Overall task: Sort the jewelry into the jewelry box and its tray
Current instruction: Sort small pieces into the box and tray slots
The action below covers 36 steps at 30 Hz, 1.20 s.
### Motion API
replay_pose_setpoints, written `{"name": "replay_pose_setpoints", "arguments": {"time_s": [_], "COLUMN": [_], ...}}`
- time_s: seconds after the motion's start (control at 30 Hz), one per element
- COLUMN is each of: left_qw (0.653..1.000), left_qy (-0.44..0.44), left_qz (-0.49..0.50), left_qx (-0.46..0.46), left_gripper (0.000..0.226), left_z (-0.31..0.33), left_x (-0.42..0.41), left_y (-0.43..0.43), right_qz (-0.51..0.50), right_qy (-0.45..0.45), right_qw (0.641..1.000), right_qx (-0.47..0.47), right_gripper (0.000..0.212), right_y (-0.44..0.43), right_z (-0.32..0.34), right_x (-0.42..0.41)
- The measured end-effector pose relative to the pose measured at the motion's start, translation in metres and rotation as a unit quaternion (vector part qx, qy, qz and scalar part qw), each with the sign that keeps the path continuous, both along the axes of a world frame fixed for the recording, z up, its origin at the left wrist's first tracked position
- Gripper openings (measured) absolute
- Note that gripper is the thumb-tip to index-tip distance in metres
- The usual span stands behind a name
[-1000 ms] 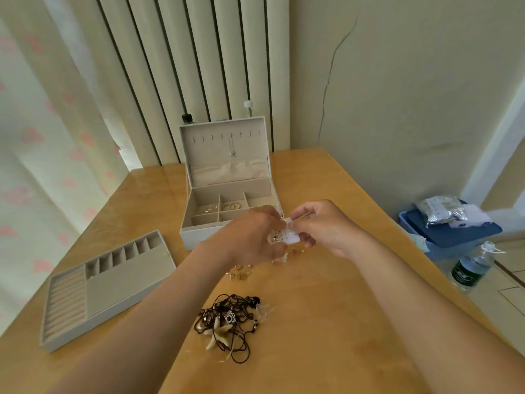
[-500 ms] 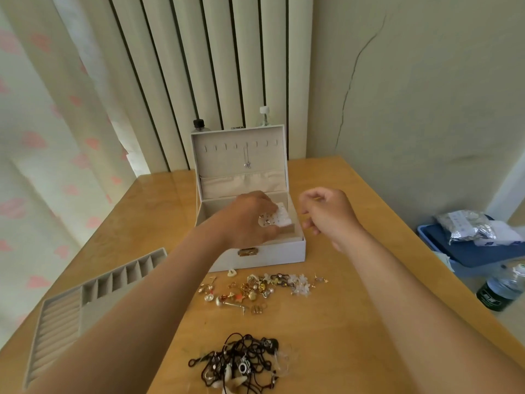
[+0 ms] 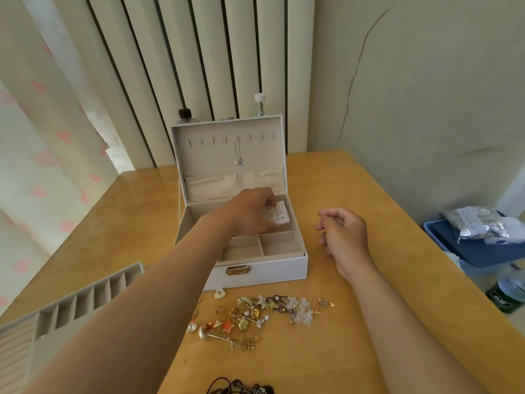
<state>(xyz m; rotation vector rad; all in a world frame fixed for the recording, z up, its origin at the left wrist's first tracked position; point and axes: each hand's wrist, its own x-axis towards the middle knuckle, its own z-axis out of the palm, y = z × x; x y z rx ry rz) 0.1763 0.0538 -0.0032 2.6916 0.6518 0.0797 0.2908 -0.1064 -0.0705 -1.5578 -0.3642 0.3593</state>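
The white jewelry box (image 3: pixel 272 270) stands open on the wooden table, its lid upright with one necklace (image 3: pixel 239 155) hanging inside. My left hand (image 3: pixel 248 213) reaches into the box's back right compartment and pinches a small white card of stud earrings (image 3: pixel 277 213). To the right of the box, my right hand (image 3: pixel 342 234) hovers with loosely curled fingers and holds nothing. A pile of loose earrings and charms (image 3: pixel 255 314) lies in front of the box. At the far left sits the grey tray (image 3: pixel 71 302) with its row of slots.
A tangle of black cords (image 3: pixel 241 388) lies at the near edge. Two bottles (image 3: pixel 259 105) stand behind the box. On the floor to the right are a blue bin (image 3: pixel 468 251) with a foil bag and a green-labelled bottle (image 3: pixel 505 294).
My left hand carried the earring card from above the pile into the box. My right hand let go of the card and drew back to the right.
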Motion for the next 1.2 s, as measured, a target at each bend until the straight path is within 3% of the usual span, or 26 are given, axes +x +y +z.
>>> {"name": "replay_pose_setpoints", "arguments": {"time_s": [0.27,0.53,0.93,1.2], "left_qw": [0.999,0.992,0.985,0.991], "left_qy": [0.048,0.114,0.138,0.104], "left_qz": [-0.007,-0.024,-0.068,-0.053], "left_qx": [0.023,0.051,0.082,0.070], "left_gripper": [0.037,0.047,0.038,0.028], "left_z": [-0.008,-0.004,-0.004,-0.003], "left_x": [0.013,0.024,0.023,0.016], "left_y": [0.007,0.007,0.006,0.013], "right_qz": [0.001,0.003,0.005,0.007], "right_qy": [0.002,0.000,-0.004,-0.005], "right_qw": [1.000,1.000,1.000,1.000], "right_qx": [0.004,-0.001,-0.002,-0.008], "right_gripper": [0.023,0.024,0.023,0.022], "right_y": [0.001,0.001,0.001,0.002], "right_z": [-0.005,-0.006,-0.005,-0.007], "right_x": [0.002,0.001,0.001,0.003]}}
